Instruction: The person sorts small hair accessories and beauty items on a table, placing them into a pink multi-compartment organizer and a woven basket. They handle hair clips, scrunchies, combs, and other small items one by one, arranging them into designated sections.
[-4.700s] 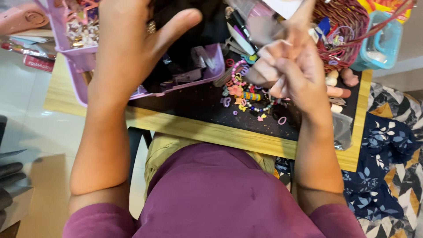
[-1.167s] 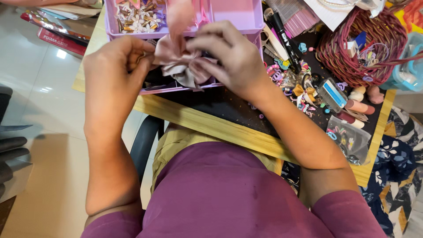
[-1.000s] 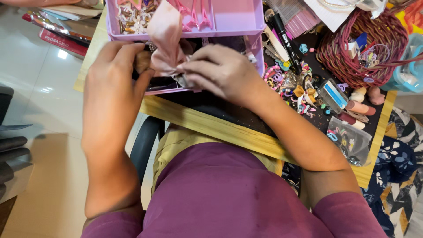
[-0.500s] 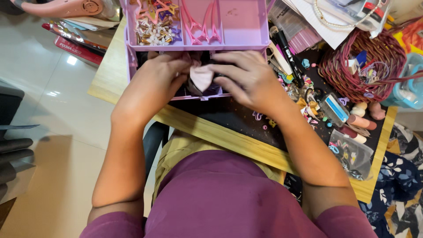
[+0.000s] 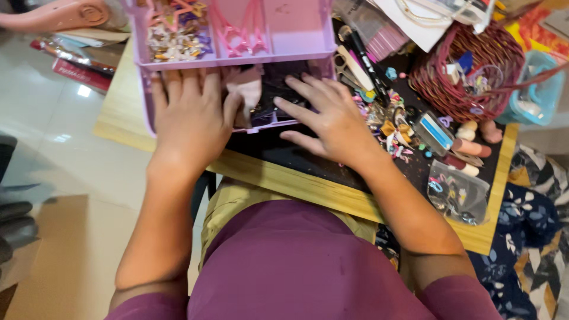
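I had my left hand (image 5: 192,115) flat and my right hand (image 5: 332,115) spread over the pink bow (image 5: 248,93) in the lilac organiser box's (image 5: 142,95) lower tray, best pressed down evenly without creasing its loops.

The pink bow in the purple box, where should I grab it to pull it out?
Judging by its pose, pinch the pink bow at its upper fabric fold, coming from above between the left hand and right hand. That part stands free above the purple box's lower tray.
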